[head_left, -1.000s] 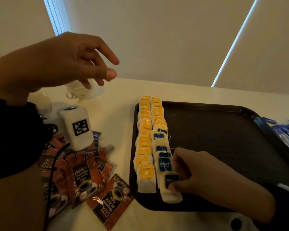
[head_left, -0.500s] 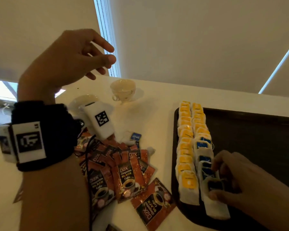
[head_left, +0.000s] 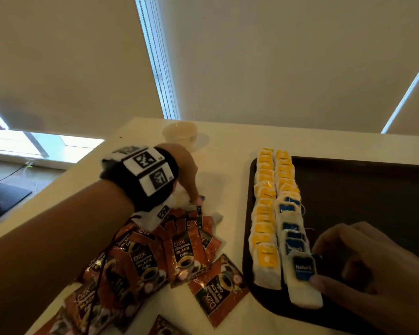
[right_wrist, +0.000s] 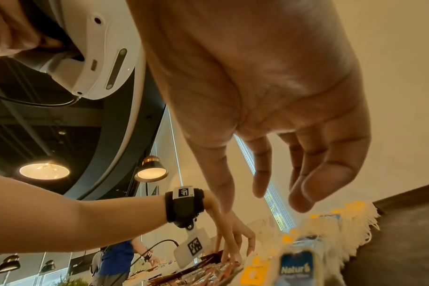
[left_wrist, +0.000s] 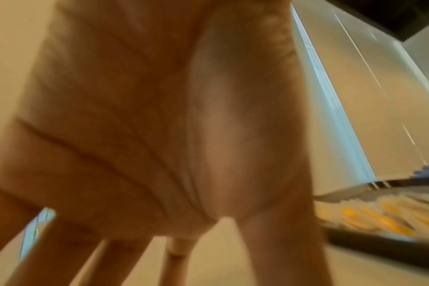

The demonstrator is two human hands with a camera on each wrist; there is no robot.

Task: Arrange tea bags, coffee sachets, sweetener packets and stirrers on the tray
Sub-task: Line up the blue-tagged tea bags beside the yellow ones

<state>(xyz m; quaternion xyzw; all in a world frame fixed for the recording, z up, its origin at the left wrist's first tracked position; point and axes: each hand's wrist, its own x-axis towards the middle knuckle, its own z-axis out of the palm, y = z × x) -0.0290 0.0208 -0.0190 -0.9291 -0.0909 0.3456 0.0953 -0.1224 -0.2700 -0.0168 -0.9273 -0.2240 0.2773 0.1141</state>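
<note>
A dark tray (head_left: 361, 201) holds two rows of tea bags along its left side, one yellow-tagged (head_left: 264, 213), one blue-tagged (head_left: 290, 228). My right hand (head_left: 324, 259) sits at the near end of the blue row. Its thumb lies against the tag of the front blue-tagged tea bag (head_left: 300, 286), and its fingers hang loosely curled with nothing between them (right_wrist: 262, 201). Left of the tray my left hand (head_left: 194, 197) reaches down, fingertips touching a loose blue-tagged tea bag (head_left: 199, 209). That bag lies behind the pile of red-brown coffee sachets (head_left: 184, 250).
A pale cup (head_left: 179, 132) stands on the table behind my left hand. More coffee sachets (head_left: 218, 291) lie scattered toward the table's near edge. The table's left edge (head_left: 82, 163) runs close to my left forearm. Blue packets (left_wrist: 426, 172) show beyond the tray.
My left hand has dropped from up in the air to the table, onto the loose tea bag. The right hand has stayed at the front blue-tagged bag. The view has swung left.
</note>
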